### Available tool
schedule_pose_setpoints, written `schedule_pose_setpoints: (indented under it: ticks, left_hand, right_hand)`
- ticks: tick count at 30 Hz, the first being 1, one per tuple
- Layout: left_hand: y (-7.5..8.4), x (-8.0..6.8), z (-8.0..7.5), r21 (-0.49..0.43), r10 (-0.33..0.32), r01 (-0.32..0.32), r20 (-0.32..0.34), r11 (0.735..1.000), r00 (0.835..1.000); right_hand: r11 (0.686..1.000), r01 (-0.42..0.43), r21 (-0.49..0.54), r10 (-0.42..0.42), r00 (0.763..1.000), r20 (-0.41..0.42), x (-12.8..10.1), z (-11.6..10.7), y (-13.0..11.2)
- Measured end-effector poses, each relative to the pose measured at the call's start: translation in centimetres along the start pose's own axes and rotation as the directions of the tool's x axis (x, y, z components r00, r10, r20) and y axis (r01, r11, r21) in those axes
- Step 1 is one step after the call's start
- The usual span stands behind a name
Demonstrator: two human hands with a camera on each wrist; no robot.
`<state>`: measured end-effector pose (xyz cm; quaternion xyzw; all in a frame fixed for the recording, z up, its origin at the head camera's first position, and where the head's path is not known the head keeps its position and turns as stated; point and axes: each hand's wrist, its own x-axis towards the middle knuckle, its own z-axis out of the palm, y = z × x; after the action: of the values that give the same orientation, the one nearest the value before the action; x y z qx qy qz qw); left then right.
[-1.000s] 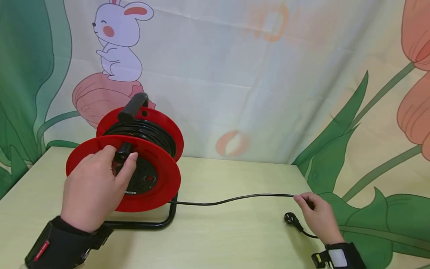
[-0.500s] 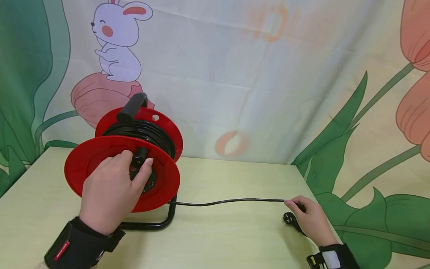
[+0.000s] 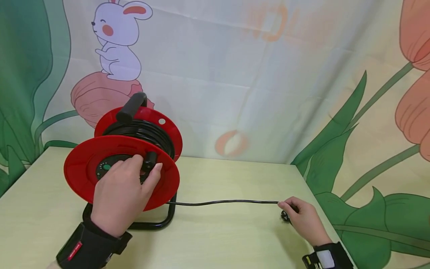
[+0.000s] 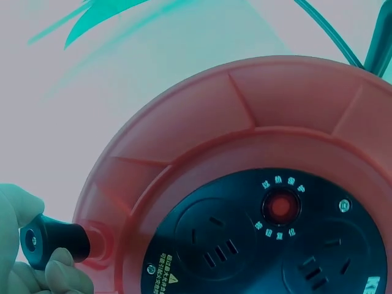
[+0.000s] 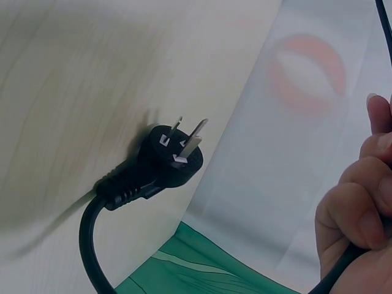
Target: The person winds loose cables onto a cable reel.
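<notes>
The left hand [image 3: 124, 194] reached over the red cable reel [image 3: 122, 164] near the table's [image 3: 218, 239] left edge, fingers curled around its black crank knob [image 3: 150, 160]. The right hand [image 3: 302, 220] pinched the black cable [image 3: 228, 202] near the right edge. Only the right wrist view showed the three-pin plug [image 5: 165, 160]; only the left wrist view showed the sockets [image 4: 211, 242], whose print was unreadable.

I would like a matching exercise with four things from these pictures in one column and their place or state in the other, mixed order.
Things:
1. left hand
2. right hand
3. plug
4. cable reel

Places or states:
A. lies on the table
B. stands on a black frame
C. grips the crank knob
D. holds the black cord

Pairs: 1-C, 2-D, 3-A, 4-B
</notes>
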<state>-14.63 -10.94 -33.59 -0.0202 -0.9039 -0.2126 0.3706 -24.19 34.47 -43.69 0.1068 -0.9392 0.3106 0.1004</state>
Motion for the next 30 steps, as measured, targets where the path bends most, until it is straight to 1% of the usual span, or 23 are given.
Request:
schedule_pose_setpoints:
  ticks: [7, 9, 14, 17, 22, 30]
  left_hand:
    - [0.3, -0.3, 0.5, -0.007, 0.016, -0.016, 0.021, 1.0, 1.0]
    - [0.4, -0.4, 0.7, -0.005, 0.023, -0.023, 0.018, 1.0, 1.0]
    - [0.6, -0.7, 1.1, 0.004, 0.053, -0.053, 0.002, 0.999, 0.999]
    - [0.6, -0.9, 1.5, 0.012, 0.075, -0.076, 0.007, 0.997, 0.997]
    - [0.7, -1.5, 2.4, 0.025, 0.092, -0.093, 0.034, 0.995, 0.995]
    - [0.7, -2.8, 3.9, 0.051, 0.138, -0.141, 0.065, 0.989, 0.988]
  right_hand:
    - [0.999, -0.031, 0.025, 0.03, 0.999, 0.036, 0.0, 0.4, -0.7]
    - [0.999, -0.032, 0.034, 0.03, 0.998, 0.047, 0.1, 0.6, -0.8]
    - [1.0, -0.01, 0.027, 0.008, 0.999, 0.052, 0.2, 1.0, -1.2]
    - [1.0, -0.008, 0.023, 0.007, 0.998, 0.062, 0.2, 1.2, -1.4]
    - [1.0, 0.0, 0.023, -0.003, 0.995, 0.098, 0.3, 1.8, -2.3]
    - [0.999, 0.037, 0.013, -0.039, 0.993, 0.115, 0.7, 2.5, -3.8]
